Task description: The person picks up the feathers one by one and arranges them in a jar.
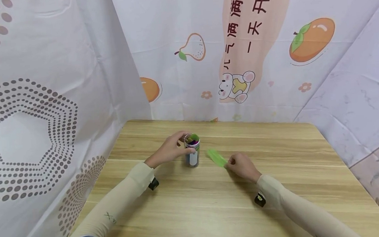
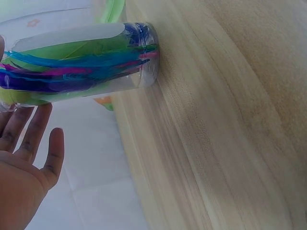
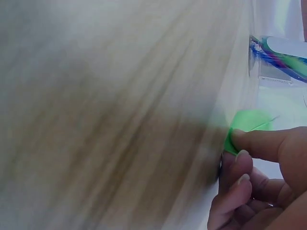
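Note:
A clear plastic jar point(image 1: 193, 157) stands upright on the wooden table, holding several colored feathers point(image 2: 72, 67) in green, blue, pink and purple. Around its upper part, my left hand point(image 1: 170, 149) grips it with thumb and fingers on opposite sides. A pale label covers part of the jar's side. To the jar's right, my right hand point(image 1: 243, 166) pinches one end of a bright green feather point(image 1: 216, 157) between thumb and fingertips. This feather is low at the tabletop, its other end pointing toward the jar. In the right wrist view, part of the green feather point(image 3: 252, 119) shows beyond the thumb.
The light wooden table point(image 1: 189, 210) has a far edge against a white printed curtain point(image 1: 173, 79) with fruit drawings. Another dotted curtain point(image 1: 39, 143) hangs along the left side. Pale patterned cloth point(image 1: 356, 103) borders the right.

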{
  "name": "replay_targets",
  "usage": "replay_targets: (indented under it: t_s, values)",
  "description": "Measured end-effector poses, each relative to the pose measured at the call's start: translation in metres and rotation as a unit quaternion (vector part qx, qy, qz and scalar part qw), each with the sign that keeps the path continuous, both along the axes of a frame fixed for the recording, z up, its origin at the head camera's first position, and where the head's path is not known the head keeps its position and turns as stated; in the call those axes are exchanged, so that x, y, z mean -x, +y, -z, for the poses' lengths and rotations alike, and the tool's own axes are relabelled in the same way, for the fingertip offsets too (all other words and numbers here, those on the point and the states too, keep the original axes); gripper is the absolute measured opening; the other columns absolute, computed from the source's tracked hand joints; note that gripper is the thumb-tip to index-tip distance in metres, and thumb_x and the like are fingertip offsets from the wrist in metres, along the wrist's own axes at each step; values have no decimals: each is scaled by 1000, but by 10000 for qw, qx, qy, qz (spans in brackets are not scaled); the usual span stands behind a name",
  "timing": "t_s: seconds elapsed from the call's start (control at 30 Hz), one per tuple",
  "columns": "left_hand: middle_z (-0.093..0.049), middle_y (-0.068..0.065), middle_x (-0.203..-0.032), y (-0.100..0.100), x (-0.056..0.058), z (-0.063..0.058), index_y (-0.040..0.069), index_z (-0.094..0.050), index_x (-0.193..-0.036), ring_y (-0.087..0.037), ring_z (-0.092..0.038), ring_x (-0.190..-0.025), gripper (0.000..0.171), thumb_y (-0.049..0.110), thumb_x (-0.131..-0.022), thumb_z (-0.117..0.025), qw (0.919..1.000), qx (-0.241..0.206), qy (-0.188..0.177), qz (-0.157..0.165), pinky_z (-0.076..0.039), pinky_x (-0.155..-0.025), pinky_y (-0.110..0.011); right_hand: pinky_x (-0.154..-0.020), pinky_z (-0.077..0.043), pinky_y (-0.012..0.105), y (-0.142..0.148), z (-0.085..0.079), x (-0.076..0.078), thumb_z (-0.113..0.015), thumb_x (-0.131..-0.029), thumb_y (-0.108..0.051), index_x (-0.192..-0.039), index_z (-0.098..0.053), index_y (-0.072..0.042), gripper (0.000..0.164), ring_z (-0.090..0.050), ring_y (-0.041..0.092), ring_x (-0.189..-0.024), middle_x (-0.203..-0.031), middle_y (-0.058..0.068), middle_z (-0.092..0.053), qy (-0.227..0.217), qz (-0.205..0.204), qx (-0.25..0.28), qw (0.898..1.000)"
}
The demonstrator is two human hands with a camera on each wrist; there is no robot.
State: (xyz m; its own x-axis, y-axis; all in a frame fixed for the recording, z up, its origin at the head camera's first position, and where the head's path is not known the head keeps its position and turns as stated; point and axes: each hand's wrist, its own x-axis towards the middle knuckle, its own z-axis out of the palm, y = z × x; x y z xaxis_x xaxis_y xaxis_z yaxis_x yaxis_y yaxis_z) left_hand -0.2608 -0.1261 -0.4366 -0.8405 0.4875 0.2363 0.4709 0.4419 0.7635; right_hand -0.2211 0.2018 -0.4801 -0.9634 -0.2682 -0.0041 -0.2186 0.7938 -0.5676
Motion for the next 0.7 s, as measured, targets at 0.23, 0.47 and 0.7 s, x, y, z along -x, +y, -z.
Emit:
replay_targets:
  t_s: [0.23, 0.47, 0.7]
  values:
    - [-63, 11, -122, 0, 0, 1, 24, -58, -140, -14, -57, -107, 66, 54, -85, -81, 10000, -45, 28, 60, -48, -92, -41, -56, -47, 27, 5, 0, 0, -74, -94, -11, -91, -73, -4, 7, -56, 14, -65, -79, 2, -67, -220, 306, 526, 9979]
    - [-63, 11, -123, -1, 1, 0, 22, -57, -142, -15, -57, -108, 70, 56, -85, -80, 10000, -34, -12, 59, -48, -93, -41, -54, -48, 26, 12, -1, 2, -73, -95, -9, -96, -76, -3, 7, -59, 14, -64, -81, 3, -71, -129, 539, 869, 9947]
    - [-62, 12, -126, -1, 1, 0, 24, -56, -143, -14, -56, -109, 70, 55, -85, -80, 10000, 0, -73, 52, -48, -95, -41, -58, -49, 26, 16, -4, 3, -70, -98, -12, -105, -76, 0, 15, -60, 16, -72, -89, 6, -72, 76, 647, 965, 9932]
